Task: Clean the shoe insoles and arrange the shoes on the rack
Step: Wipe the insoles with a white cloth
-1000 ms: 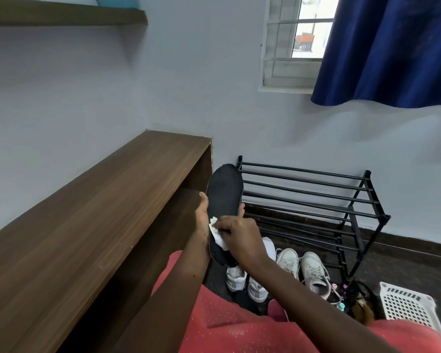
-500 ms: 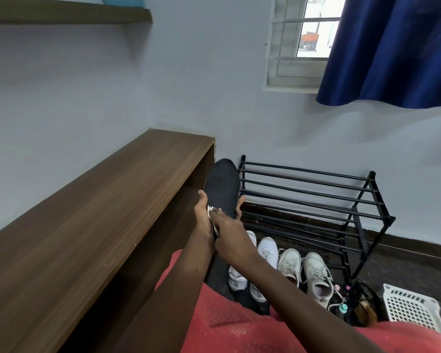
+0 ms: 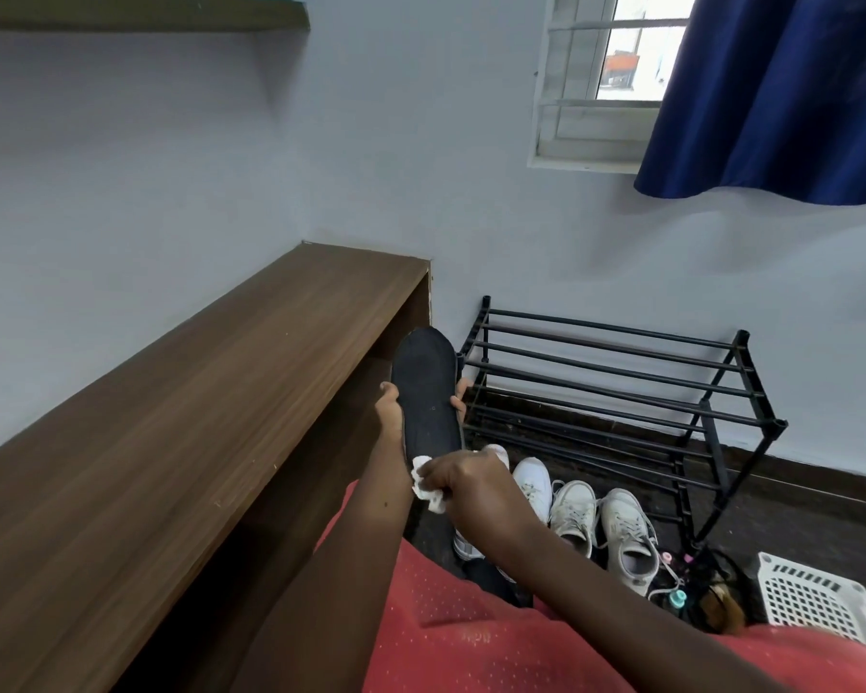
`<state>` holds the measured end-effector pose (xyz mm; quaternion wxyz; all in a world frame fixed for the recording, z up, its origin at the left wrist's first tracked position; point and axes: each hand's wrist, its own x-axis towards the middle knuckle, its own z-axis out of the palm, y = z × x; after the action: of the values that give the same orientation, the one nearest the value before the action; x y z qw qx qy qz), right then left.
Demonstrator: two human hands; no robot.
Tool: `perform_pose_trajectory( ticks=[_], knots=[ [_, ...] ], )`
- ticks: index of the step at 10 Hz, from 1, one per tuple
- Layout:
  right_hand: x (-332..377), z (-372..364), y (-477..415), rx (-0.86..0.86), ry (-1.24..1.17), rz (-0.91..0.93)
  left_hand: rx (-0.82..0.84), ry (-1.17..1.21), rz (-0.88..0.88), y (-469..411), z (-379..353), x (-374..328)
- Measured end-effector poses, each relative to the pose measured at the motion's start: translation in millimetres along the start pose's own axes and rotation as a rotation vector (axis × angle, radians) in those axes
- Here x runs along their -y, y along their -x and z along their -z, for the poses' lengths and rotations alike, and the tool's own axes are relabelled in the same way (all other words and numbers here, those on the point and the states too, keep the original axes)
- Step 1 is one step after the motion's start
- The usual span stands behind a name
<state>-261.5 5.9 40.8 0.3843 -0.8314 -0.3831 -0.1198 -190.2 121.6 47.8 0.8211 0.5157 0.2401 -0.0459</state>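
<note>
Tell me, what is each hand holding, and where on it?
The left hand grips the black insole across its middle, thumb and fingertips on opposite edges. The right hand pinches a bunched white wipe.

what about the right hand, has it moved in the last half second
Yes, the right hand slid the wipe down the insole toward the person, lower against the shoe rack.

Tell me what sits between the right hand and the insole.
A crumpled white wipe, pinched by the right hand against the black insole; head view.
</note>
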Motion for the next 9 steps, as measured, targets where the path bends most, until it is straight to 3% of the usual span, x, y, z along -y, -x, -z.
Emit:
perform_pose_trajectory(
  ticks=[1,2,3,4,5,6,7,9],
  knots=[
    [1,6,2,-0.025,0.142,0.011,0.174,0.274,0.044,-3,2,9],
    [9,10,-13,-0.177,0.172,-0.020,0.272,0.293,0.095,-4,-1,11],
    [-2,15,-37,-0.103,0.243,-0.185,0.296,0.292,0.081,6,-11,10],
    [-24,18,-46,-0.047,0.236,-0.369,0.143,0.260,0.050,5,-18,13],
    [-17,12,-33,-0.107,0.280,-0.295,0.235,0.294,0.109,2,-14,16],
    [-6,4,-15,-0.095,0.146,-0.228,0.312,0.340,0.173,-5,-11,21],
    [-24,0,-15,-0.180,0.176,-0.211,0.297,0.340,0.181,-5,-16,24],
    [-94,20,-53,-0.106,0.276,-0.376,0.277,0.049,0.104,-14,-27,50]
  ],
)
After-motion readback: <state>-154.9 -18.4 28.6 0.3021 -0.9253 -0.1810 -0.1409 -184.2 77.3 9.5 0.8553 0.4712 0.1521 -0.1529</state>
